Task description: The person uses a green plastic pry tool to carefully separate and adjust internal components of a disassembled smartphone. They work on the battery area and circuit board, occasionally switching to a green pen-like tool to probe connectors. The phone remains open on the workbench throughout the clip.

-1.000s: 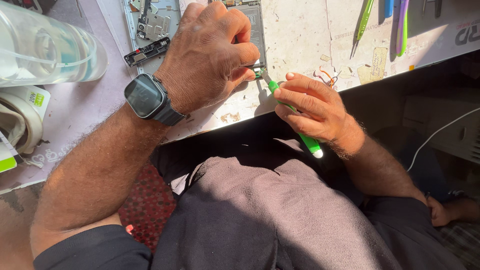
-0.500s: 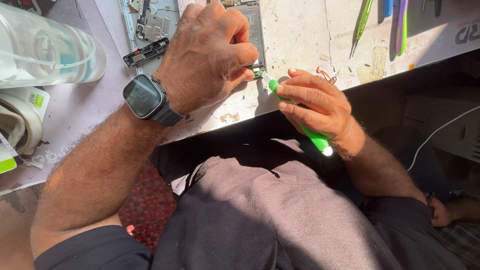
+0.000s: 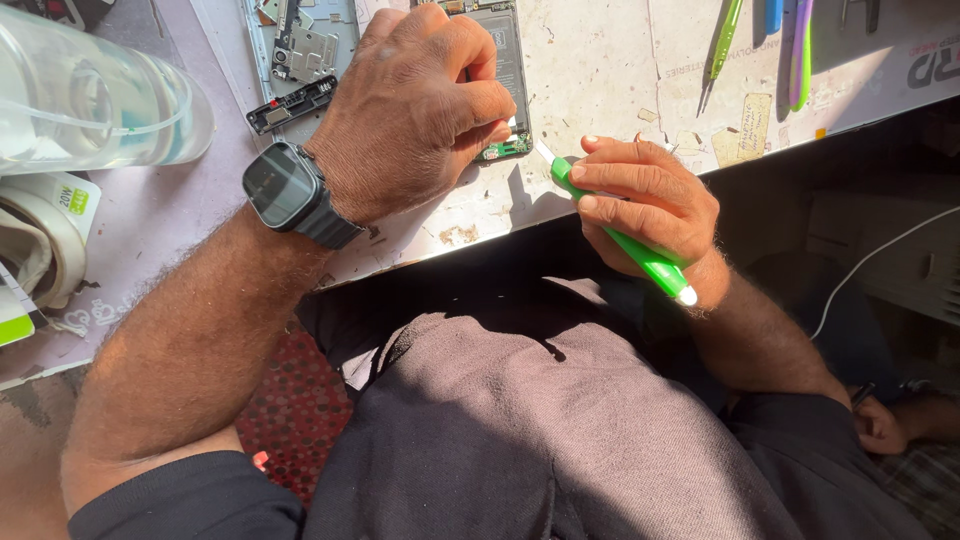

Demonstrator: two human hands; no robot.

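My left hand (image 3: 415, 110), with a dark smartwatch (image 3: 285, 192) on its wrist, presses down on an opened phone (image 3: 505, 70) that lies on the worn white bench top (image 3: 600, 80); black battery and green circuit board show beside my fingers. My right hand (image 3: 650, 205) grips a green tool (image 3: 620, 235) like a pen. Its pale tip points at the phone's lower edge, a little off it. Most of the phone is hidden under my left hand.
A loose phone frame with metal parts (image 3: 300, 60) lies left of the phone. A clear plastic container (image 3: 90, 100) and a tape roll (image 3: 40, 235) sit far left. Green, blue and purple tools (image 3: 760, 40) lie at the back right. A white cable (image 3: 880, 260) hangs at right.
My right hand has drawn the green tool slightly away from the phone's lower edge, to the right. My left hand stays pressed on the phone.
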